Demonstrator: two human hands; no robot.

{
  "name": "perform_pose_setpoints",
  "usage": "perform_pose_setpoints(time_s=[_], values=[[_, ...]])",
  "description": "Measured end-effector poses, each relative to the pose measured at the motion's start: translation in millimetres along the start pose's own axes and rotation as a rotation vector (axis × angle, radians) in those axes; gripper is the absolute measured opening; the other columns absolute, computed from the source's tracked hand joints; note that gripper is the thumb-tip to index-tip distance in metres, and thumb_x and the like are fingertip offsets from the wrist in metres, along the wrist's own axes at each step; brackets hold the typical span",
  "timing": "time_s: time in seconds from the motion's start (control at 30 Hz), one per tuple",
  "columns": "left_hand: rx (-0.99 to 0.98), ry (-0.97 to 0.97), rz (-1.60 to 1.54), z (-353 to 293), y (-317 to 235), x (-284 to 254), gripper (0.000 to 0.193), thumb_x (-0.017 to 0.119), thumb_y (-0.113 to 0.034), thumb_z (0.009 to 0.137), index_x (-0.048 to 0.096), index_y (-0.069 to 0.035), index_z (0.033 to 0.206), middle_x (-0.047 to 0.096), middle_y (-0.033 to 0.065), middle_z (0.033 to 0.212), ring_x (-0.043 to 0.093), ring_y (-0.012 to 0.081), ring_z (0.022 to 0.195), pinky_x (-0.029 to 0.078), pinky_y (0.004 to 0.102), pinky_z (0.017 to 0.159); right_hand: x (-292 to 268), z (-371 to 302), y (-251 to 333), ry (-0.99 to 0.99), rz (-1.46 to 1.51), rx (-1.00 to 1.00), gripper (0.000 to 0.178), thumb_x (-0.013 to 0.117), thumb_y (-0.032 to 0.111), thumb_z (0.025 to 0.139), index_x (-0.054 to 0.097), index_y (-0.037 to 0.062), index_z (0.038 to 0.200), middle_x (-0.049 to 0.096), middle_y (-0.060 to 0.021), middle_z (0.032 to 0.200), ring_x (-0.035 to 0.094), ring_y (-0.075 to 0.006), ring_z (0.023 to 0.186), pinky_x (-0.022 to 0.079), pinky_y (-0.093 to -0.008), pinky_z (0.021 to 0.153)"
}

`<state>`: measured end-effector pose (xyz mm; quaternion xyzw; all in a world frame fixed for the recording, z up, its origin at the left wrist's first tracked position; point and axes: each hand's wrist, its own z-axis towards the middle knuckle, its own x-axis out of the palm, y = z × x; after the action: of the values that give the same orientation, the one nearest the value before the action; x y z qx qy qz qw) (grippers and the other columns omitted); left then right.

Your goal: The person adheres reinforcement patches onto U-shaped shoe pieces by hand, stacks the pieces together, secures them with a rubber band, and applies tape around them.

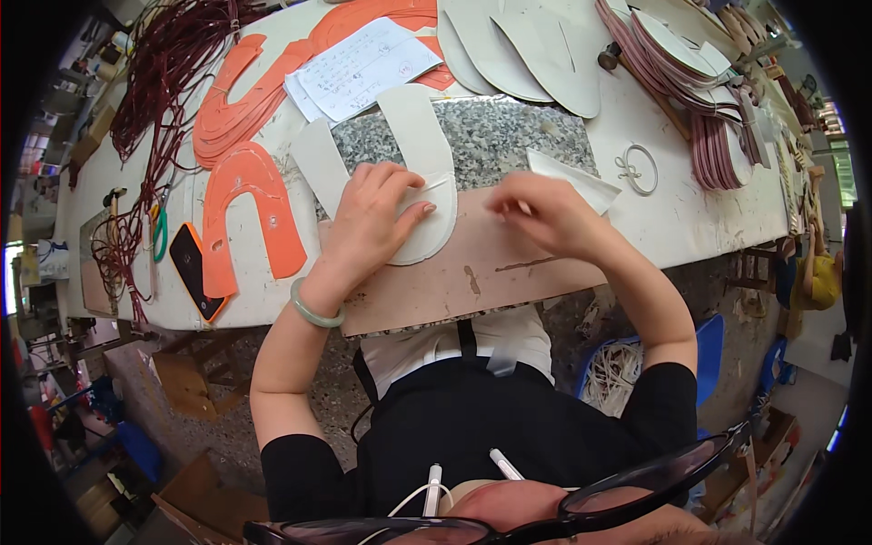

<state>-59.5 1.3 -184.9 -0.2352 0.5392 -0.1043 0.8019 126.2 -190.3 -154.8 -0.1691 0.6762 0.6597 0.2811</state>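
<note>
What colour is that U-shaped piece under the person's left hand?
Off-white: the U-shaped piece shows best in the head view, under the left hand.

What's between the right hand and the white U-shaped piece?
A bare strip of the brown board separates the right hand from the white U-shaped piece, seen in the head view.

Place: workshop | white surface (pixel 690 227): orange cutouts (pixel 218 127) stacked, dark-red cords (pixel 168 82), green-handled scissors (pixel 160 234), speckled slab (pixel 490 136) | below: blue bin (pixel 708 354), pale strips (pixel 613 377) | right: another person (pixel 822 280) in yellow
</note>
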Motion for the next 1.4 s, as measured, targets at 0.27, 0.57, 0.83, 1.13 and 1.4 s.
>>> perform_pose_setpoints(time_s=[0.27,0.57,0.83,1.13,1.4], values=[[-0.144,0.038,-0.099,5,-2,5,0.027,0.077,-0.017,0.078,0.065,-0.004,0.098,0.06,0.0088,0.102,0.053,0.0271,0.1,0.045,0.0361,0.087,12,78,-15,0.127,-0.228,-0.117,0.033,0.061,0.0,0.083,0.055,0.0065,0.115,0.063,-0.01,0.089,0.061,-0.0284,0.088,0.049,-0.0384,0.078],[-0.139,0.012,-0.129,6,1,5,0.024,0.077,-0.015,0.077,0.064,-0.004,0.095,0.06,0.0078,0.1,0.053,0.0276,0.097,0.045,0.0371,0.087,9,95,-4,0.325,-0.382,-0.17,0.041,0.055,-0.003,0.082,0.047,0.0006,0.122,0.064,-0.0165,0.09,0.062,-0.0348,0.089,0.048,-0.0423,0.078],[-0.136,0.007,-0.108,4,-1,6,0.026,0.077,-0.013,0.077,0.064,-0.003,0.097,0.06,0.0074,0.102,0.053,0.0266,0.098,0.046,0.0364,0.086,16,77,-5,0.212,-0.287,-0.265,0.036,0.053,-0.001,0.083,0.048,-0.0021,0.119,0.061,-0.0244,0.107,0.058,-0.0397,0.103,0.046,-0.0446,0.089],[-0.029,-0.05,-0.093,0,2,10,0.018,0.074,-0.012,0.078,0.068,-0.006,0.094,0.063,0.0041,0.098,0.055,0.0249,0.093,0.045,0.0365,0.084,14,51,18,0.086,-0.036,-0.01,0.025,0.054,0.004,0.088,0.055,-0.0008,0.112,0.059,-0.0192,0.101,0.059,-0.038,0.096,0.047,-0.0432,0.088],[-0.052,-0.055,-0.119,-1,1,12,0.014,0.074,-0.013,0.079,0.07,-0.007,0.091,0.065,0.0025,0.096,0.056,0.0232,0.092,0.044,0.0363,0.082,28,50,-7,0.008,-0.256,-0.225,0.032,0.071,0.013,0.082,0.063,0.0021,0.111,0.056,-0.0143,0.108,0.055,-0.0319,0.103,0.047,-0.0379,0.088]])
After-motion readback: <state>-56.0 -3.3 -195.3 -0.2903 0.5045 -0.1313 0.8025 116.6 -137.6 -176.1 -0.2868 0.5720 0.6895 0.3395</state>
